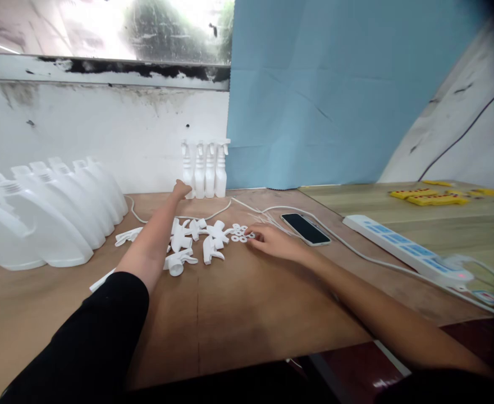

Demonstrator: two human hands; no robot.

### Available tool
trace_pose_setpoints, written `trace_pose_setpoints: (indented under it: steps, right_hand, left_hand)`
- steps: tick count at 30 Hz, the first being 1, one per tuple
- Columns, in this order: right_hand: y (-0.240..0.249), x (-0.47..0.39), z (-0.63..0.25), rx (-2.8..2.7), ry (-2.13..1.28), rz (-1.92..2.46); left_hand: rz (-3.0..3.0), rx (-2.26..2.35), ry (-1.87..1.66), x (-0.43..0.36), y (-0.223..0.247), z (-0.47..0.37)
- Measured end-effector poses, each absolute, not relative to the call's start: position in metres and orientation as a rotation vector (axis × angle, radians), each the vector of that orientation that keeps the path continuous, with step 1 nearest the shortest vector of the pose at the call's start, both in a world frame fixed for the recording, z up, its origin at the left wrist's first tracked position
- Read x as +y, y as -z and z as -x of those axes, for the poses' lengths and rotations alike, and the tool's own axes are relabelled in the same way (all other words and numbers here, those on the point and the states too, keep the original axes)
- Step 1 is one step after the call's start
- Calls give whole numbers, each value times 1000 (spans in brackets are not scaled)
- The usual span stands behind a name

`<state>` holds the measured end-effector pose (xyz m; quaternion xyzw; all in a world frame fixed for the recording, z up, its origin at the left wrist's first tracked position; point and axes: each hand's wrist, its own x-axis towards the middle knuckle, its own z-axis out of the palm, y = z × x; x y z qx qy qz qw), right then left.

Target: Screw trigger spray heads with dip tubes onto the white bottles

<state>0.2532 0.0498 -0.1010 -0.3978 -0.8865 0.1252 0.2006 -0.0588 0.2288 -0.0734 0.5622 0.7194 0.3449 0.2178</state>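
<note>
My left hand reaches to the back wall, its fingers closed round the lower part of the leftmost white spray bottle. Three more spray bottles stand upright close to its right. At mid-table my right hand is low over the right edge of several small white rings; its thumb and forefinger are apart, with a ring between the tips on the tabletop. White trigger spray heads lie in a loose pile left of the rings, partly beside my left forearm.
Large white jugs stand in a row at the left. A black phone lies right of the rings, with a white cable running past it. Farther right are a power strip and yellow pieces. A blue sheet hangs behind.
</note>
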Motion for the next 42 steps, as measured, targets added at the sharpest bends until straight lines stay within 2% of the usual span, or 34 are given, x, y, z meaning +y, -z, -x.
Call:
trace_pose_setpoints:
  steps: [7, 12, 23, 42]
  right_hand:
    - [123, 58, -250, -2537, -257, 866]
    - [127, 57, -247, -2559, -255, 896]
    - [121, 55, -251, -2631, -281, 892]
    - [119, 53, -252, -2674, -319, 880]
  left_hand:
    - [-1901, 1866, -841, 181, 52, 58]
    - [-2042, 1850, -791, 157, 48, 66]
    - [-1654, 2057, -931, 231, 62, 54]
    - [-1577, 2002, -862, 243, 80, 46]
